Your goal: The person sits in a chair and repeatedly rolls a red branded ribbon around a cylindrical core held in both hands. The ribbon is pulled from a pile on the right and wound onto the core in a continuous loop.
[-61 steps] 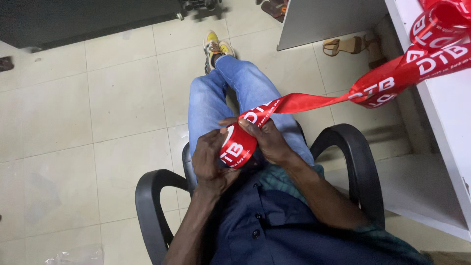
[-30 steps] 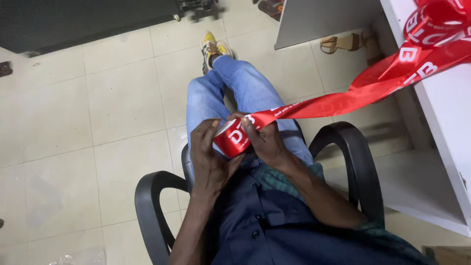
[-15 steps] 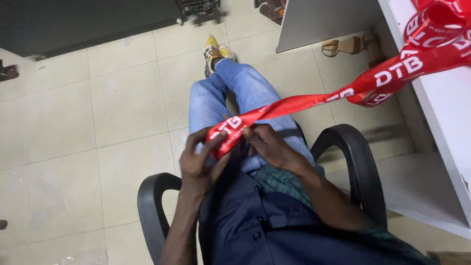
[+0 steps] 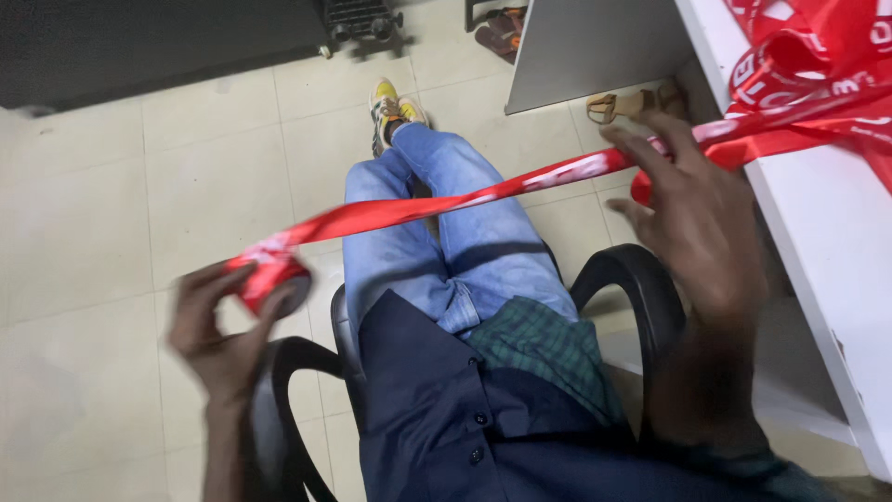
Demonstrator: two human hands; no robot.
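The left hand (image 4: 218, 325) has its grip closed around a small roll of red ribbon (image 4: 271, 276), held out over the tiled floor (image 4: 111, 186) beside the black chair arm (image 4: 279, 372). From the roll the ribbon runs taut across the person's jeans (image 4: 465, 223) up to the right hand (image 4: 692, 218). That hand's fingers are spread open against the strip, near the heap of ribbon on the white counter (image 4: 818, 242).

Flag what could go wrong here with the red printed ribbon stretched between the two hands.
1. The red printed ribbon is pulled taut from the small rolled coil in the left hand; held only at the fingertips, the coil could slip and unwind.
2. The right hand is blurred against the strip, so its hold looks uncertain.
3. The loose ribbon heap on the white desk might snag or be dragged off.
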